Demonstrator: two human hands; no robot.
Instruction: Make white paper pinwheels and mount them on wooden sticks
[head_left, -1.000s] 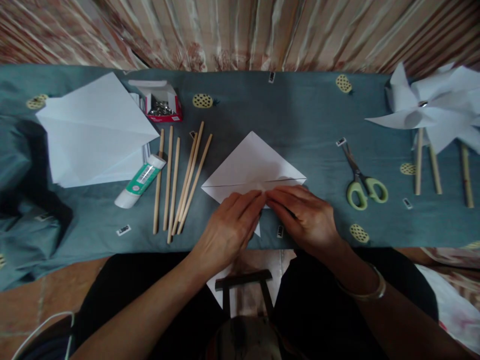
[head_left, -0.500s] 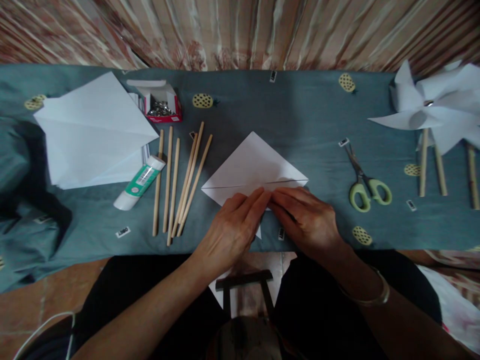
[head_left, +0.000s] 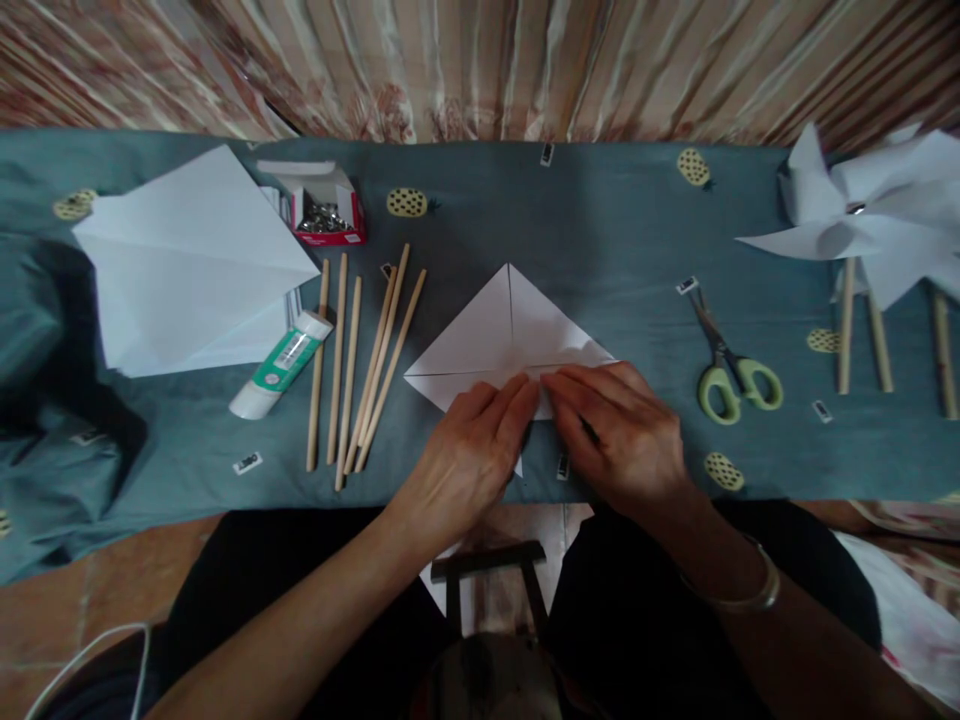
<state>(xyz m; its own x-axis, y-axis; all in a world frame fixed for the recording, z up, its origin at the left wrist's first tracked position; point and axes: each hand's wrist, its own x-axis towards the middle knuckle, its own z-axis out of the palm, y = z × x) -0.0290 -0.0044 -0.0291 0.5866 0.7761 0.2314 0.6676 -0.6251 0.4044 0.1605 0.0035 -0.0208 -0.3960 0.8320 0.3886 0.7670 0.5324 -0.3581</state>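
In front of me a white sheet of paper (head_left: 480,325) lies turned like a diamond, with dark lines crossing it from side to side and from its top corner toward the middle. My left hand (head_left: 469,440) presses on its near part, fingers close together. Just right of it, my right hand (head_left: 622,425) holds the paper near the centre and right corner, thumb and fingers drawn together. The fingertips of both hands nearly meet. My hands hide most of the sheet's near half; one small tip pokes out below the left hand.
Wooden sticks (head_left: 349,370), a glue stick (head_left: 281,365), a stack of paper (head_left: 187,260) and an open box of metal pins (head_left: 326,215) lie left. Right are green-handled scissors (head_left: 739,380) and paper pinwheels (head_left: 870,210) on sticks. A patterned cloth (head_left: 622,220) covers the table.
My right hand has shifted slightly to the right along the paper. A line from the top corner toward the centre now shows. The left hand has hardly moved.
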